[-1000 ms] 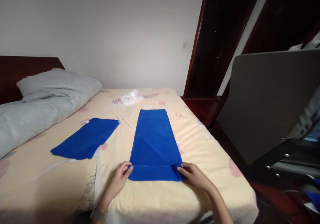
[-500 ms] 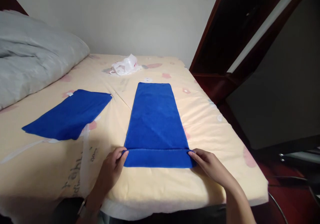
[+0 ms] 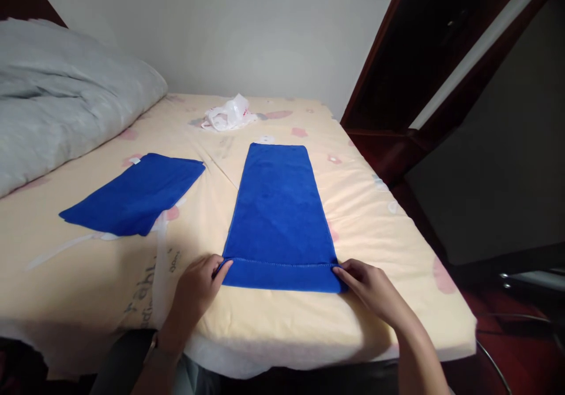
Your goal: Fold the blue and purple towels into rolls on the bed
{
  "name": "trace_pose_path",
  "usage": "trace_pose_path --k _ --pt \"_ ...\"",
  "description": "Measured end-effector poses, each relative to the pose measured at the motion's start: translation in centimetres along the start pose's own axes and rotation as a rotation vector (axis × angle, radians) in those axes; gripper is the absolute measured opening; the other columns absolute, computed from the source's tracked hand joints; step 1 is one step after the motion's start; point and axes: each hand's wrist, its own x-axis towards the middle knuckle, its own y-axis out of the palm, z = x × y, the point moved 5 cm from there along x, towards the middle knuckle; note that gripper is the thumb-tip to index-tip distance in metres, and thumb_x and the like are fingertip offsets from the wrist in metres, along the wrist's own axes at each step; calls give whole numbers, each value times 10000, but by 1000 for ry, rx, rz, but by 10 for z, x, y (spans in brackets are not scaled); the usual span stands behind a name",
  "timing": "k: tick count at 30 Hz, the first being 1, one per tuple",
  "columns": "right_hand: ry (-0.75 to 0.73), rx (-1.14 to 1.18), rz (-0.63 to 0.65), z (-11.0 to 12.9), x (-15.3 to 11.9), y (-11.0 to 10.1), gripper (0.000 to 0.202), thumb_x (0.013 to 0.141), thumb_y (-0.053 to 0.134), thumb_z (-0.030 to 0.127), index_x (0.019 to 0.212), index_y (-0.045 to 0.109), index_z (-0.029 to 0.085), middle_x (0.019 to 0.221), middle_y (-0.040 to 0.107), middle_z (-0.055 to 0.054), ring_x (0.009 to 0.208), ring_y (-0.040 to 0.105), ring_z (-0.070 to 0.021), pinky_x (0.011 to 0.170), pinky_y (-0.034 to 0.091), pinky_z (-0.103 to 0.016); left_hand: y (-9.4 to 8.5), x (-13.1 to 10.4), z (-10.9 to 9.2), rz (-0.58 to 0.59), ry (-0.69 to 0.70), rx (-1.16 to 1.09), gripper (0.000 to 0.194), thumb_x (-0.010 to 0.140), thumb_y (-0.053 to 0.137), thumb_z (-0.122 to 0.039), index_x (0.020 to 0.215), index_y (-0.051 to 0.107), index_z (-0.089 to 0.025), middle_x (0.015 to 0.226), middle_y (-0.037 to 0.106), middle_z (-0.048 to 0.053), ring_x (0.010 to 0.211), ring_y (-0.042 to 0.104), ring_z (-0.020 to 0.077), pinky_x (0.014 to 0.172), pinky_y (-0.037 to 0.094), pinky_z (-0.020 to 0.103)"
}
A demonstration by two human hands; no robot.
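Head view, forward and down over bed [image 3: 282, 318], apparently near

Left fingers [image 3: 222, 273] and right fingers [image 3: 346, 278] pinch a blue cloth [image 3: 280, 206] by its folded flap [image 3: 282, 277]

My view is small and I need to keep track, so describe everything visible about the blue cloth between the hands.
The blue cloth is plain, soft-looking fabric, lying flat as a long strip on the patterned bed sheet. Its near end is turned up into a narrow band, whose upper edge shows a stitched line. The left hand pinches that edge's left end, the right hand its right end.
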Motion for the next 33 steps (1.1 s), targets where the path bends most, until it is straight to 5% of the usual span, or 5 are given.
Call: trace_pose_path --k 7,12,17,27,33 --pt "5 -22 -43 -7 2 -4 376 861 626 602 884 682 231 853 718 -55 769 662 -253 645 485 -310 -8 3 -2 74 -63 -106 333 923 511 -447 682 540 -220 667 582 -13 681 573 169 664 405 281" --pt "4 58 -52 -9 4 -1 428 879 615 586 1132 657 243 1042 719 -75 937 677 -277 743 547 -333 -13 0 7 203 -202 -306 245 887 560 -481 847 611 -245 736 645 -31 702 619 171 672 445 275" --pt "-55 67 39 -9 5 6 377 898 598 535 1124 619 234 977 716 -65 915 675 -256 734 529 -316 -13 -3 11 168 -217 -259 191 912 523 -420 979 581 -251 802 683 -24 765 662 183 703 464 279" --pt "-16 -88 69 -8 1 6 225 885 610 459 877 660 240 806 685 -17 751 638 -215 652 457 -295 -14 -4 5 219 86 -137 161 955 501 -305 933 649 -244 943 716 10 905 660 199 826 494 327" --pt "-190 -121 -114 15 -7 -8 286 962 517 484 989 670 244 1049 628 -77 855 629 -221 725 513 -319 -33 -4 -5 25 286 -230 151 960 499 -235 943 648 -213 1044 681 57 1062 622 198 953 500 357"
